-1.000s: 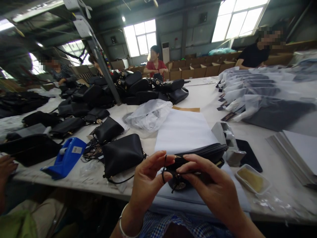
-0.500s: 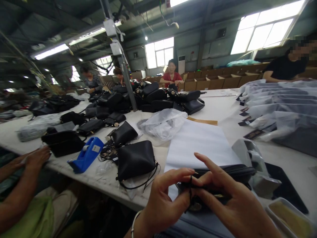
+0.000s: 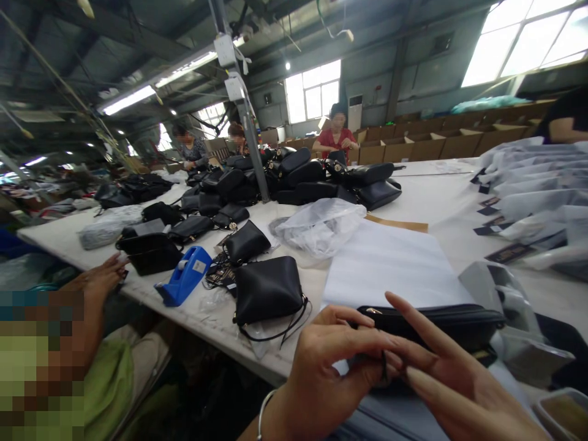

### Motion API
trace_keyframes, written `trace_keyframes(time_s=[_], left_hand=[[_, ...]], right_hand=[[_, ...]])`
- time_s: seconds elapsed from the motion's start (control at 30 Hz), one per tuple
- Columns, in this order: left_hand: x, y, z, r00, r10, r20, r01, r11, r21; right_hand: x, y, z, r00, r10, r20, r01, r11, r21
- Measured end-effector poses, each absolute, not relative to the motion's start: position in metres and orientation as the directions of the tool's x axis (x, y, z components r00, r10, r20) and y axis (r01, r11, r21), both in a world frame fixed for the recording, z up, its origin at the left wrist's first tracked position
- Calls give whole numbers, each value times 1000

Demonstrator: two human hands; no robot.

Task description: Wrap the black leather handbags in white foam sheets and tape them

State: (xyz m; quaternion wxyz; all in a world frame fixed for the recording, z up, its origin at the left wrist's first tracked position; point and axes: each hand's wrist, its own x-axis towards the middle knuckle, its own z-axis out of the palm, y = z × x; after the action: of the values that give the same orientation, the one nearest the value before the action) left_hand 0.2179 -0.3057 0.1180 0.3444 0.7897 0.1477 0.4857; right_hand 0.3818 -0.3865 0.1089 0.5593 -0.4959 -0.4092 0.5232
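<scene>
Close in front of me, my left hand (image 3: 340, 358) pinches a thin black cord (image 3: 384, 367) between thumb and fingers. My right hand (image 3: 454, 373) meets it there, its fingertips at the same cord and its index finger raised. Just beyond my hands lies a black handbag (image 3: 441, 318) with a zipped top, partly hidden by them. Whether the cord is joined to this bag cannot be seen. White sheets (image 3: 390, 263) lie under and behind the bag. To the left rests another black handbag (image 3: 269, 291) with a strap.
A blue tape dispenser (image 3: 186, 275) and a grey tape dispenser (image 3: 500, 306) flank the work spot. Clear plastic (image 3: 326, 226) lies behind, before a heap of black bags (image 3: 294, 174) and a metal post (image 3: 252, 135). Wrapped bags (image 3: 537, 196) line the right. A co-worker's hand (image 3: 103, 275) is at left.
The view has turned left, so the table's contents sit farther right. My fingers have shifted about the cord; my right thumb and fingers are a little more spread.
</scene>
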Motion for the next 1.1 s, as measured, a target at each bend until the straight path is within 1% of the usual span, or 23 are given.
trace_keyframes(time_s=[0.1, 0.2, 0.27, 0.37, 0.43, 0.53, 0.57, 0.6, 0.63, 0.67, 0.7, 0.73, 0.77, 0.8, 0.83, 0.87, 0.9, 0.93, 1.0, 1.1], left_hand=[[216, -311, 115, 455, 569, 685, -32, -758, 651], [213, -315, 114, 437, 579, 689, 69, -785, 616], [210, -317, 114, 401, 612, 681, 108, -770, 629], [208, -318, 111, 301, 718, 627, 100, -678, 728], [207, -316, 105, 249, 775, 581, 72, -613, 787], [205, -307, 95, 146, 837, 528, 36, -538, 842], [203, -303, 93, 92, 860, 501, 21, -505, 863], [202, -298, 91, 34, 880, 474, -2, -474, 881], [200, -295, 90, -19, 894, 448, -33, -449, 893], [197, -292, 90, -60, 900, 432, -65, -435, 898], [195, -290, 91, -90, 897, 433, -89, -440, 893], [192, -291, 92, -109, 886, 451, -98, -461, 882], [189, -292, 94, -122, 862, 491, -89, -503, 860], [185, -296, 95, -120, 828, 548, -64, -557, 828], [181, -300, 96, -107, 786, 609, -35, -616, 787], [177, -304, 97, -85, 741, 666, -10, -669, 743], [173, -309, 98, -61, 703, 708, 4, -710, 705], [170, -313, 98, -33, 678, 734, 7, -734, 679], [163, -319, 97, 23, 672, 740, -17, -740, 672], [154, -324, 96, 53, 706, 706, -28, -706, 708]], right_hand=[[383, -389, 106, 114, 983, -146, -435, -83, -896], [382, -390, 104, 146, 967, -210, -584, -87, -807], [379, -392, 104, 186, 953, -241, -617, -78, -783], [375, -392, 103, 233, 943, -236, -581, -59, -812], [375, -391, 101, 239, 943, -231, -602, -43, -797], [379, -388, 96, 294, 928, -228, -714, 55, -697], [382, -388, 94, 324, 921, -214, -724, 96, -683], [384, -388, 92, 354, 916, -190, -701, 126, -702], [385, -389, 90, 382, 911, -153, -637, 140, -758], [387, -390, 88, 413, 905, -102, -520, 142, -842], [388, -391, 87, 459, 888, -35, -344, 142, -928], [389, -393, 85, 516, 855, 58, -118, 138, -983], [391, -394, 83, 560, 809, 180, 131, 128, -983], [392, -395, 82, 572, 754, 322, 366, 117, -923], [395, -395, 80, 544, 703, 459, 558, 106, -823], [398, -394, 78, 483, 666, 568, 695, 103, -712], [402, -393, 76, 408, 649, 642, 785, 109, -609], [406, -391, 74, 335, 655, 677, 841, 117, -528], [415, -387, 72, 236, 701, 673, 899, 107, -426], [423, -382, 72, 168, 786, 595, 934, 66, -351]])
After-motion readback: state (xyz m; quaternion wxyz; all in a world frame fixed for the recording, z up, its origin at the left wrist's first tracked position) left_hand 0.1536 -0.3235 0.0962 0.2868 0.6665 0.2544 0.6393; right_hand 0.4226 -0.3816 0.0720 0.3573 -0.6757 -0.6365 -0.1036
